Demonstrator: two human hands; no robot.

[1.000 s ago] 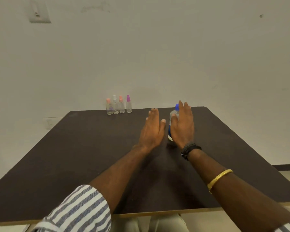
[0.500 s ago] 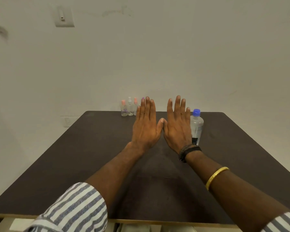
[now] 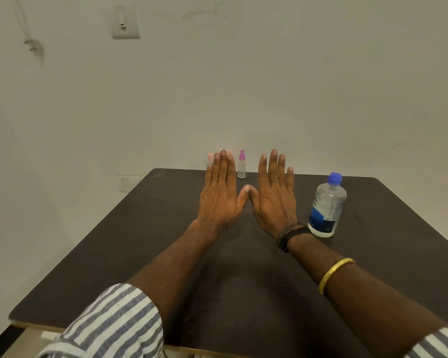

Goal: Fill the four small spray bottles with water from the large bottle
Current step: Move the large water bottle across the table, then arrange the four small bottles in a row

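Note:
Both my hands are held flat above the dark table [image 3: 140,241], fingers straight, thumb tips touching. My left hand [image 3: 221,192] covers most of the row of small spray bottles at the far edge; only a pink cap [image 3: 210,156] peeks out on its left. One small clear bottle with a magenta sprayer [image 3: 241,165] stands in full view between my hands. The large water bottle [image 3: 326,206], clear with a blue cap and blue label, stands upright just right of my right hand [image 3: 276,192]. Neither hand holds anything.
The table's far edge sits against a plain pale wall [image 3: 321,86]. A wall switch plate [image 3: 126,21] is high up on the left, and a socket [image 3: 126,182] is low by the table's far left corner.
The view shifted, so the small bottles and large bottle sit further right in frame. My hands rose from a low reach near the large bottle to flat, side by side, thumbs touching.

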